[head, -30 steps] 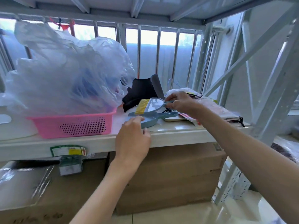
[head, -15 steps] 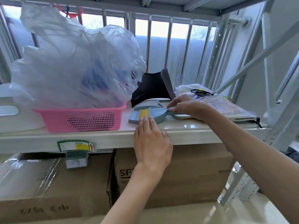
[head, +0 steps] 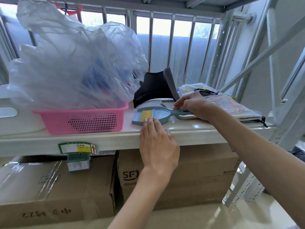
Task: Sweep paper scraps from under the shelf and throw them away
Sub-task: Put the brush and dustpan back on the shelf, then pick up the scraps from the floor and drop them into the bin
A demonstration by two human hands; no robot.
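Early stage: right hand [head: 193, 104] pinches the handle of the blue plastic dustpan-and-yellow-brush set [head: 151, 115] lying on the shelf [head: 189, 129]; left hand [head: 156, 139], flat and open, steadies its rim. No paper scraps visible; sweeping and disposal remain.

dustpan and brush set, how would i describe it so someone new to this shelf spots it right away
Find the pink basket stuffed with clear plastic bags on the pale shelf. Just to its right, near the front edge, lies the dustpan, flat and blue-grey, with both hands on it. Its yellow brush bristles set it apart from the black cloth behind and the white tray beside it.
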